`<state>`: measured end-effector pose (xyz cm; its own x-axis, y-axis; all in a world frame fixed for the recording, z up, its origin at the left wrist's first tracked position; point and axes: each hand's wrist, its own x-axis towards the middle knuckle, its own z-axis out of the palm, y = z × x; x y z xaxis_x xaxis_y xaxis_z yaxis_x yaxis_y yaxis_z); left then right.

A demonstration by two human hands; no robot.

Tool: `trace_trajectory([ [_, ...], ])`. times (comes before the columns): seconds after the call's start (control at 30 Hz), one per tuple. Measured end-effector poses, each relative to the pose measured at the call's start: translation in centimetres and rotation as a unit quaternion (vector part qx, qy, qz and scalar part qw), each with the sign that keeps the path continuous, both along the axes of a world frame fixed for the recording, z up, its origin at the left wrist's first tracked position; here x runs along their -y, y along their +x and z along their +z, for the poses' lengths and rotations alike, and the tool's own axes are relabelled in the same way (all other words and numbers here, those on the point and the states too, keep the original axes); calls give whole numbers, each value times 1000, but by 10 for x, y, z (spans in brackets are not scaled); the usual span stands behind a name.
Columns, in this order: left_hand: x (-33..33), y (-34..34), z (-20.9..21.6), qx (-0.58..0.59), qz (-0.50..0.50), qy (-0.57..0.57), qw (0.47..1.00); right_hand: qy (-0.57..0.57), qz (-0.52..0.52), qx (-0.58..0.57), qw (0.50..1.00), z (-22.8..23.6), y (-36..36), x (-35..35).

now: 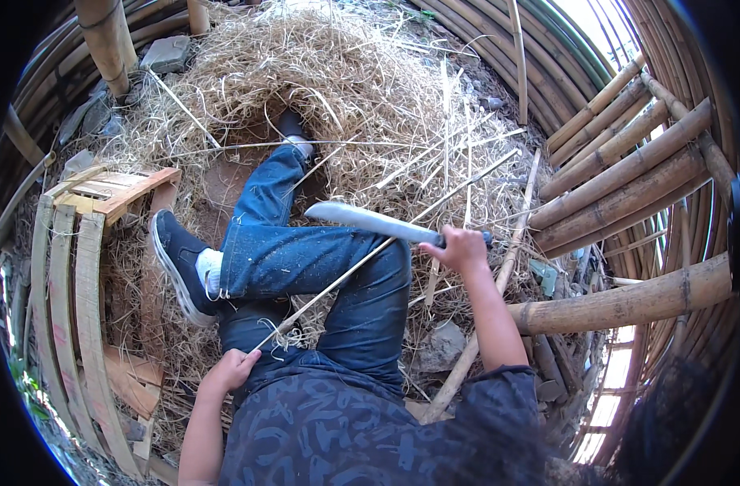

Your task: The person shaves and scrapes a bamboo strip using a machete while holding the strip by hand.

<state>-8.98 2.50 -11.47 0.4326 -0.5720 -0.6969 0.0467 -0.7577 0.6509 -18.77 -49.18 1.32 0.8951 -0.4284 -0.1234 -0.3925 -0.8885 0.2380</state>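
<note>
My left hand (231, 371) is closed around the near end of a long, thin bamboo strip (335, 283). The strip slants up and to the right across my crossed legs, and thin curled shavings hang near the gripped end. In my right hand (461, 250) is a machete (370, 220), its dark handle in my fist. The broad grey blade points left, lying flat above my raised knee and crossing over the strip. Whether blade and strip touch, I cannot tell.
A big heap of pale bamboo shavings (346, 73) covers the ground ahead, with several loose strips on it. A slatted wooden crate (91, 316) stands at my left. Thick bamboo poles (629, 296) jut in from the right. A grey stone (443, 347) lies beside my right thigh.
</note>
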Motion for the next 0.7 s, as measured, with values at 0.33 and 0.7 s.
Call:
trace_trajectory([
  [0.33,1,3,-2,-13,-3,-2,1000,-41,-316,122,940,9,-53,71],
  [0.7,2,2,-1,-5,4,3,1000,77,-60,8,995,-3,15,-41],
])
